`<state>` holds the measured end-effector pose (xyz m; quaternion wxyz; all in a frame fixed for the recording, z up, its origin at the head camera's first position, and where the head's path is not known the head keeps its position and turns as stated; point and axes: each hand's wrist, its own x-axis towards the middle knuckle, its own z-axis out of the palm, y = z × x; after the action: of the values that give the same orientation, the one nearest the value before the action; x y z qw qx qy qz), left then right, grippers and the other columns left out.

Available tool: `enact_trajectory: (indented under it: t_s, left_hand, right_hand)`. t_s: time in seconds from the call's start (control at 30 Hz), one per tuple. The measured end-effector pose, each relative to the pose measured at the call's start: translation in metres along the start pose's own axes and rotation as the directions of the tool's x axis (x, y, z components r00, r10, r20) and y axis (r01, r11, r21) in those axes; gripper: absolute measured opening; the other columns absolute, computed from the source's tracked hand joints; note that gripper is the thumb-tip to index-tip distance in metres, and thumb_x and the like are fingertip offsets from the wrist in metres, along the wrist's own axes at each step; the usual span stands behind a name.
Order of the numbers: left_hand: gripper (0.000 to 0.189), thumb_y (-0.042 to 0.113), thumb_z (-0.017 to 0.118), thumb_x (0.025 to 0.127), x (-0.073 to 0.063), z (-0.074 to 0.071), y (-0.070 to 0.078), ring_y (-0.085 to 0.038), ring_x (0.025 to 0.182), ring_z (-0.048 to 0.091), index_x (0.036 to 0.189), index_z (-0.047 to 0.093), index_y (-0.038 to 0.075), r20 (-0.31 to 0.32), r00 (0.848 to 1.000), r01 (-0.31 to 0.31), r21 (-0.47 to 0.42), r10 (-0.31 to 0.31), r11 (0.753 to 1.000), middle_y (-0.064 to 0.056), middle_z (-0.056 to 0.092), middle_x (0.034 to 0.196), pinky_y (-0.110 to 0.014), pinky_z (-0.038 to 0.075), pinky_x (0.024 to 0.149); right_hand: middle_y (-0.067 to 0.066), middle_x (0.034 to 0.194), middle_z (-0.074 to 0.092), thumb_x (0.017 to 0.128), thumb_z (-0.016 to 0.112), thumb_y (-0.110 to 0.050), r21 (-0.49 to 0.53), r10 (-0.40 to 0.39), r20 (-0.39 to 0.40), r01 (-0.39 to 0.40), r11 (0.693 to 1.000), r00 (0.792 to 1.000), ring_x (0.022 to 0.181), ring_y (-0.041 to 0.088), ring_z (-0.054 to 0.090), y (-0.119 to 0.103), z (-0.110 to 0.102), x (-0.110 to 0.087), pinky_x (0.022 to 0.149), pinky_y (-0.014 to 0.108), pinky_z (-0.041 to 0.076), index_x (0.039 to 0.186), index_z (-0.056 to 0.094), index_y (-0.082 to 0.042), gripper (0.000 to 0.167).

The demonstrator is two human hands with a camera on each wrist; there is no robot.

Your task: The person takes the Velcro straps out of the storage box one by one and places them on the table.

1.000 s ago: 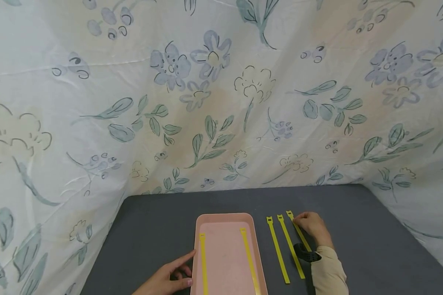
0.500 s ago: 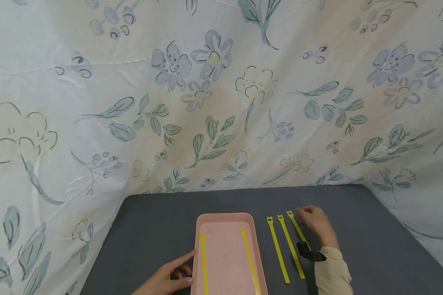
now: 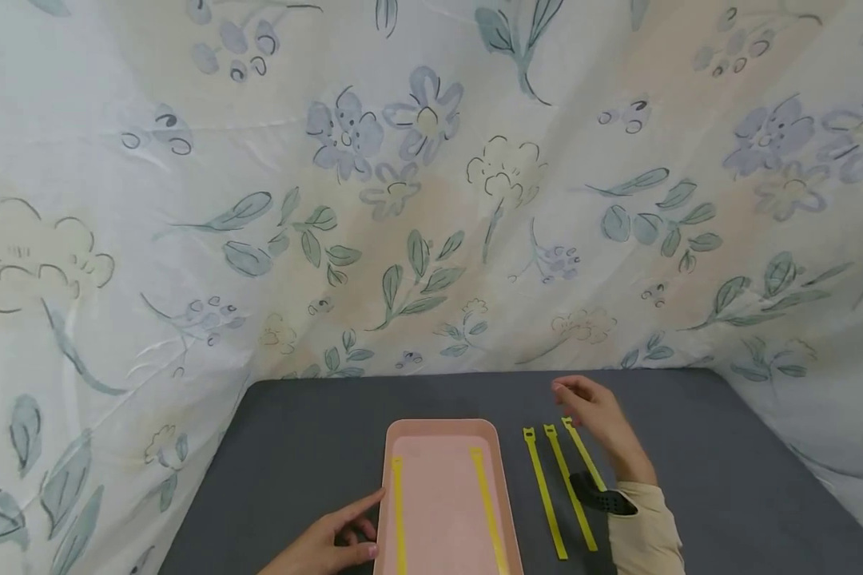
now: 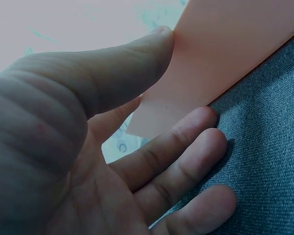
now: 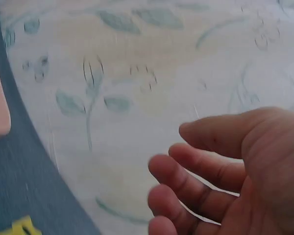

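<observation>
Five flat yellow straps (image 3: 545, 493) lie before you in the head view: three slightly fanned on the dark grey table (image 3: 309, 447), two inside a pale pink tray (image 3: 442, 511) just left of those, one near each long wall. The tabletop is matte, with rounded far corners. Behind it and on both sides hangs a white cloth (image 3: 431, 343), softly creased, printed with bluish flowers, green leaves and pale yellow blossoms. Your left hand (image 3: 334, 539) touches the tray's left side with forefinger and thumb. Your right hand (image 3: 597, 415), with a black band (image 3: 611, 501) and a cream sleeve (image 3: 643, 527), is over the far end of the rightmost strap.

In the left wrist view, your thumb meets the tray's pink wall; three relaxed fingers lie beside it, near the table, whose weave shows blue-grey. Washed-out cloth fills the upper left.

In the right wrist view, your loosely bent fingers hold nothing, a narrow gap between thumb and forefinger. One strap's notched head shows at bottom left, apart from your hand, and the patterned cloth spreads behind.
</observation>
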<state>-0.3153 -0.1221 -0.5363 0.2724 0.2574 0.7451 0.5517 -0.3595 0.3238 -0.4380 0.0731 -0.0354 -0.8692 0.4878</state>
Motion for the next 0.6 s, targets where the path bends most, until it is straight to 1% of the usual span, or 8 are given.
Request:
enact_trajectory:
  t_s: [0.07,0.13,0.23,0.3,0.4,0.47,0.5,0.6]
  left_hand:
    - [0.072,0.019,0.065,0.1,-0.001,0.001,0.0,-0.008,0.081,0.059,0.16,0.027,0.004,0.003,1.0,0.003,-0.001,-0.003,1.0,-0.009,0.062,0.11,-0.022,0.048,0.07]
    - [0.073,0.021,0.066,0.099,-0.001,0.002,0.001,-0.009,0.08,0.058,0.16,0.028,0.006,-0.003,1.0,0.03,-0.013,-0.03,0.999,-0.008,0.063,0.109,-0.023,0.047,0.067]
    - [0.074,0.024,0.068,0.098,0.0,0.003,0.002,-0.012,0.078,0.057,0.16,0.03,0.009,-0.017,0.997,0.077,-0.028,-0.078,0.997,-0.006,0.063,0.108,-0.025,0.045,0.061]
    - [0.075,0.025,0.069,0.097,0.0,0.004,0.003,-0.013,0.076,0.056,0.16,0.031,0.011,-0.023,0.995,0.095,-0.036,-0.096,0.995,-0.006,0.063,0.107,-0.025,0.044,0.058]
    - [0.074,0.022,0.069,0.098,0.0,0.003,0.002,-0.013,0.077,0.056,0.16,0.03,0.009,-0.019,0.997,0.08,-0.029,-0.081,0.996,-0.006,0.063,0.106,-0.025,0.044,0.059]
    - [0.074,0.02,0.068,0.098,0.0,0.003,0.002,-0.013,0.077,0.056,0.16,0.029,0.008,-0.014,0.998,0.062,-0.024,-0.062,0.998,-0.007,0.063,0.106,-0.025,0.044,0.061]
    - [0.074,0.019,0.068,0.098,0.0,0.002,0.001,-0.013,0.077,0.057,0.16,0.029,0.007,-0.011,0.999,0.053,-0.022,-0.053,0.998,-0.007,0.063,0.106,-0.025,0.045,0.062]
    - [0.073,0.018,0.067,0.098,-0.001,0.002,0.001,-0.013,0.079,0.057,0.16,0.029,0.006,-0.006,0.999,0.04,-0.02,-0.04,0.999,-0.007,0.063,0.106,-0.024,0.045,0.066]
  right_hand:
    - [0.016,0.112,0.067,0.105,0.057,-0.036,0.017,-0.032,0.049,0.031,0.999,0.998,0.084,0.016,0.062,-0.006,0.003,0.001,0.068,0.029,0.053,0.135,0.058,-0.002,0.046]
    - [0.018,0.116,0.067,0.104,0.057,-0.038,0.026,-0.067,0.095,0.065,0.998,0.993,0.087,0.019,0.062,-0.014,0.006,0.004,0.068,0.03,0.052,0.136,0.058,-0.003,0.047]
    - [0.017,0.123,0.066,0.103,0.058,-0.041,0.014,-0.105,0.156,0.104,0.994,0.982,0.096,0.021,0.063,-0.027,0.008,0.008,0.074,0.031,0.052,0.135,0.06,-0.008,0.046]
    - [0.017,0.127,0.065,0.103,0.059,-0.04,0.001,-0.133,0.2,0.136,0.991,0.971,0.104,0.025,0.064,-0.038,0.007,0.009,0.08,0.035,0.054,0.135,0.061,-0.01,0.044]
    - [0.016,0.131,0.065,0.103,0.06,-0.037,-0.034,-0.184,0.265,0.2,0.979,0.946,0.114,0.029,0.064,-0.052,0.009,0.01,0.09,0.042,0.054,0.135,0.062,-0.011,0.041]
    - [0.016,0.127,0.066,0.103,0.06,-0.033,-0.06,-0.223,0.296,0.251,0.966,0.929,0.113,0.029,0.065,-0.061,0.011,0.012,0.091,0.045,0.054,0.132,0.063,-0.01,0.037]
    - [0.015,0.123,0.067,0.103,0.061,-0.031,-0.076,-0.24,0.307,0.275,0.958,0.921,0.11,0.027,0.065,-0.064,0.012,0.013,0.09,0.044,0.054,0.13,0.064,-0.009,0.035]
    - [0.011,0.112,0.07,0.102,0.063,-0.026,-0.129,-0.275,0.348,0.336,0.933,0.896,0.098,0.023,0.066,-0.07,0.02,0.017,0.082,0.037,0.054,0.126,0.067,-0.009,0.03]
